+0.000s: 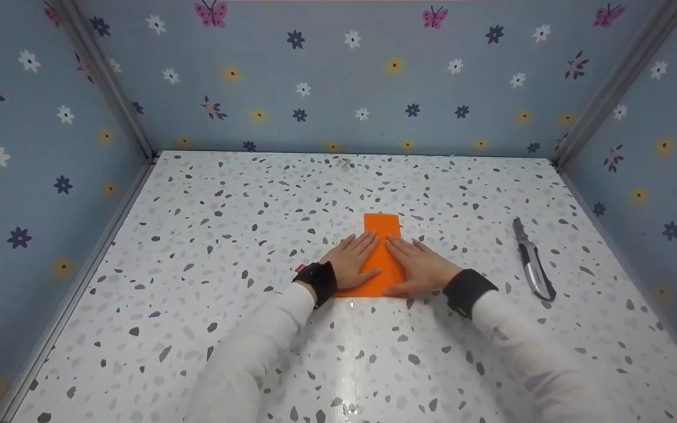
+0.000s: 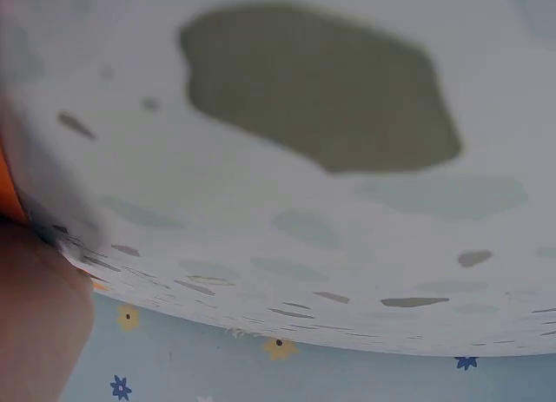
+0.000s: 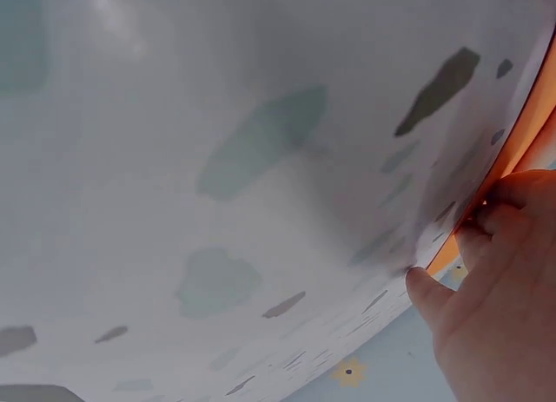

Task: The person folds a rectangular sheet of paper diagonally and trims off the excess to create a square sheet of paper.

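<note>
The orange sheet (image 1: pixel 386 258) lay on the table (image 1: pixel 197 264) between the two hands, its narrow strip pointing to twelve o'clock and its wider edge at six. Part of its outline was hidden under the fingers.

The left hand (image 1: pixel 351 262) pressed on it from nine o'clock, palm down, fingers straight and slanting towards one, the thumb spread towards three. The right hand (image 1: pixel 424 266) mirrored it from three o'clock, fingers extended towards ten or eleven, thumb reaching towards nine. Both hands touched the sheet with their fingers unclenched – flat contact, no grasp. The two sets of fingertips were near each other but apart, with orange showing between them.

In the right wrist view that hand came in at four o'clock, its fingers touching along the sheet's edge; the left wrist view caught only a sliver of orange at nine and a bit of hand at eight.

A black band (image 1: pixel 322 282) circled the left wrist, another the right, below them white sleeves (image 1: pixel 268 335). Well apart from the sheet, at three o'clock, lay a knife (image 1: pixel 533 264) – narrow end to eleven, handle to five. The flowered back wall (image 1: pixel 338 76) stood at twelve.
</note>
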### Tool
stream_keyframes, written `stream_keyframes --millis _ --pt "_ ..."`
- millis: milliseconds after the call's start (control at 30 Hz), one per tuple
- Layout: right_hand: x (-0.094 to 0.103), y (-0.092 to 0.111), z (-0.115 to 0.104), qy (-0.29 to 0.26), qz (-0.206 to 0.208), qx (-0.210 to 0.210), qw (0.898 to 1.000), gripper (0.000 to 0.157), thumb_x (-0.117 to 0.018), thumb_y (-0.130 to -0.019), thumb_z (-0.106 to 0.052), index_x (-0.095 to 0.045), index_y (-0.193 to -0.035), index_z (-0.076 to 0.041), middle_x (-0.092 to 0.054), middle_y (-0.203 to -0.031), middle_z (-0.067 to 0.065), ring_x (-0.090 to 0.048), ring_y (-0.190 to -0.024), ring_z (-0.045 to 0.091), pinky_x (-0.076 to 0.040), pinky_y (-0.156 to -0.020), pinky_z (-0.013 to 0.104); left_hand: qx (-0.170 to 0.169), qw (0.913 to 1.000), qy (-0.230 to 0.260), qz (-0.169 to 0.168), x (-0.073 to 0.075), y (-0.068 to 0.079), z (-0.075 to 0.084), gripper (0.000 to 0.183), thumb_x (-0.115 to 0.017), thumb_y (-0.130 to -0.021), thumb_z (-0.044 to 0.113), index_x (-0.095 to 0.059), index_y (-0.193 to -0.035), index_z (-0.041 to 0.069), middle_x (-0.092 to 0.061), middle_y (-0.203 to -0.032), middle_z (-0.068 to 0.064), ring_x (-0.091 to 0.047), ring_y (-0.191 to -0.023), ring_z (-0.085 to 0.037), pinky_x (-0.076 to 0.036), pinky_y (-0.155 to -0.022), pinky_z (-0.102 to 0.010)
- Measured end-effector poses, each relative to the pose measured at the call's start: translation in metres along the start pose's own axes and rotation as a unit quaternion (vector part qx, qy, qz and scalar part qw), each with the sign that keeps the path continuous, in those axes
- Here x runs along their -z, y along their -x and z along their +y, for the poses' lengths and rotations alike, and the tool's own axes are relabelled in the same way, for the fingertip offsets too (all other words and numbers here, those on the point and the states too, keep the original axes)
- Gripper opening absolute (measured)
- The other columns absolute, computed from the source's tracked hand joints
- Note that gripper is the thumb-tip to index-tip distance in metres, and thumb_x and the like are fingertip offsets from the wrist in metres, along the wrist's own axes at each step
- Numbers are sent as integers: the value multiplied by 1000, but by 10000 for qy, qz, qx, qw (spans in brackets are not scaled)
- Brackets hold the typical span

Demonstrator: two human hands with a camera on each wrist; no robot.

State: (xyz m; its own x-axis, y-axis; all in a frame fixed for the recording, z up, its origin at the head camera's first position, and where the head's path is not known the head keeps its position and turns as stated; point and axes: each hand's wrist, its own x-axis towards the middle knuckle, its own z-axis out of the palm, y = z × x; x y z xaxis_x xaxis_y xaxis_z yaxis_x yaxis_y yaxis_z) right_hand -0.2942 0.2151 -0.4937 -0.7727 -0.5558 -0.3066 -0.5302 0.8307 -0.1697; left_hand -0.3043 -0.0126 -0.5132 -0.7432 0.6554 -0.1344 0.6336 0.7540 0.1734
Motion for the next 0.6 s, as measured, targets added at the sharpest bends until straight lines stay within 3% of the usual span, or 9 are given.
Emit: stream_keyframes --millis 233,400,600 --pt "-1 0 1 -42 14 30 10000 119 -54 -86 -82 -5 -166 -8 0 -175 9 -10 -164 28 -10 -133 55 -322 9993 115 116 -4 12 -5 71 -36 -109 44 -16 -164 4 -13 -175 -11 -13 -163 -26 -13 -134 -48" --pt "-2 -1 2 -53 12 14 10000 119 -55 -86 -82 -6 -166 -9 0 -175 8 -11 -164 28 -10 -133 55 -345 9993 -98 122 -12 15 -13 71 -30 -110 49 -12 -166 9 -10 -175 -7 -10 -164 -22 -10 -135 -45" --pt "-2 -1 2 -52 56 -20 10000 119 -54 -85 -84 -7 -166 -10 -1 -175 7 -11 -164 27 -9 -133 54 -358 9993 -44 115 -10 18 -16 71 -31 -109 50 -13 -166 9 -11 -175 -6 -12 -164 -22 -10 -135 -46"
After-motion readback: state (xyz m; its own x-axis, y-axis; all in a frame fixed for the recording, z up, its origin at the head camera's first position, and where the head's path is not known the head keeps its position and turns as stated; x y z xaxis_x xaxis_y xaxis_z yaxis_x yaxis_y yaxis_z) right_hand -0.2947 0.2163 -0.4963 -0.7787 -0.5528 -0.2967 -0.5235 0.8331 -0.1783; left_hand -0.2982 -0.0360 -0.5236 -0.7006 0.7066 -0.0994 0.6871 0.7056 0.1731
